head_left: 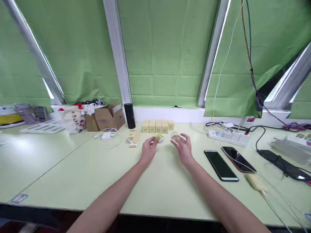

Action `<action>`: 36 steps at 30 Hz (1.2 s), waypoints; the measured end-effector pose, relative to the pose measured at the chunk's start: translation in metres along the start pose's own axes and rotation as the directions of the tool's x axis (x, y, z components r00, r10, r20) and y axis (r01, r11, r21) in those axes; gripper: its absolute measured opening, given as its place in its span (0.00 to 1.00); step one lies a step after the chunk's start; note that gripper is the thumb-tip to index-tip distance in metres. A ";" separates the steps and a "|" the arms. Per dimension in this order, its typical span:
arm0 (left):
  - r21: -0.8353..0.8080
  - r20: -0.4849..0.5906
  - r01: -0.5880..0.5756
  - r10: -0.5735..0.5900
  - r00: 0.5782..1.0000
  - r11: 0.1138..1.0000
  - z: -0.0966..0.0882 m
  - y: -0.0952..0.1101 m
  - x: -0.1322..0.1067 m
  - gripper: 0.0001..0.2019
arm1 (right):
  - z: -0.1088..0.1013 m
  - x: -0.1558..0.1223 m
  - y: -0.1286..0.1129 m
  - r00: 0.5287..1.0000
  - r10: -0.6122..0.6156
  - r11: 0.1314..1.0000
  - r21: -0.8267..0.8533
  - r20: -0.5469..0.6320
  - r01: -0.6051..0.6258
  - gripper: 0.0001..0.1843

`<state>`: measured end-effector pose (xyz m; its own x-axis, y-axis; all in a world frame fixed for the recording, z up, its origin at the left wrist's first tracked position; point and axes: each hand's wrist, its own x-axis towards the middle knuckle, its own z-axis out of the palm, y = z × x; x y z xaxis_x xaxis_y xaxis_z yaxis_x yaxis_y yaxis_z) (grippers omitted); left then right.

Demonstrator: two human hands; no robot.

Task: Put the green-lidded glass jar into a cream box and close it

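My left hand (pixel 149 149) pinches a small green-and-white lid (pixel 159 138) between thumb and fingers, just above the table. To its right, my right hand (pixel 183 146) is closed round a small clear jar (pixel 175 136) with something pinkish inside, too small to make out. The lid and the jar are apart. Behind both hands stands a row of several small cream boxes (pixel 152 126) with green labels. Left of my left hand, an opened cream carton (pixel 133 139) lies on the table.
A black bottle (pixel 129 116) and a cardboard box (pixel 109 117) stand at the back left, near a white charger (pixel 106 136). Two phones (pixel 221 165) lie on the right. A white power strip (pixel 228 137) with tangled cables sits behind them on the pale table (pixel 97 174).
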<state>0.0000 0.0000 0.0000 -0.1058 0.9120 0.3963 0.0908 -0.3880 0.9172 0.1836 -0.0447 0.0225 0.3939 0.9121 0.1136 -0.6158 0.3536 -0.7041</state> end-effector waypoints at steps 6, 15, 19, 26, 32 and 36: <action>-0.062 -0.003 -0.043 0.043 0.999 0.997 -0.002 0.004 0.000 0.30 | -0.003 -0.018 0.012 0.970 0.190 0.974 0.099 0.151 -0.206 0.32; -0.074 0.006 -0.045 0.046 0.999 0.996 -0.001 0.004 -0.002 0.30 | -0.005 -0.027 0.003 0.957 0.238 0.971 -0.014 0.165 -0.239 0.33; -0.071 0.007 -0.044 0.045 0.999 0.997 -0.002 0.002 -0.001 0.30 | -0.003 -0.030 0.003 0.956 0.247 0.967 -0.105 0.159 -0.232 0.36; -0.073 0.013 -0.052 0.053 0.998 0.996 -0.002 -0.003 -0.001 0.28 | -0.002 -0.033 0.007 0.951 0.258 0.946 -0.243 0.171 -0.213 0.38; -0.050 0.041 -0.064 0.066 0.997 0.997 -0.002 -0.006 -0.003 0.27 | -0.003 -0.033 0.009 0.946 0.257 0.938 -0.286 0.198 -0.195 0.38; -0.036 0.044 -0.085 0.086 0.995 0.996 -0.001 -0.005 -0.003 0.26 | -0.003 -0.033 0.008 0.930 0.286 0.939 -0.263 0.232 -0.223 0.38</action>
<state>-0.0008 -0.0011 -0.0063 -0.0536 0.8800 0.4719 0.0634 -0.4686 0.8811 0.1678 -0.0730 0.0106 0.0322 0.9972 0.0670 -0.4864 0.0742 -0.8706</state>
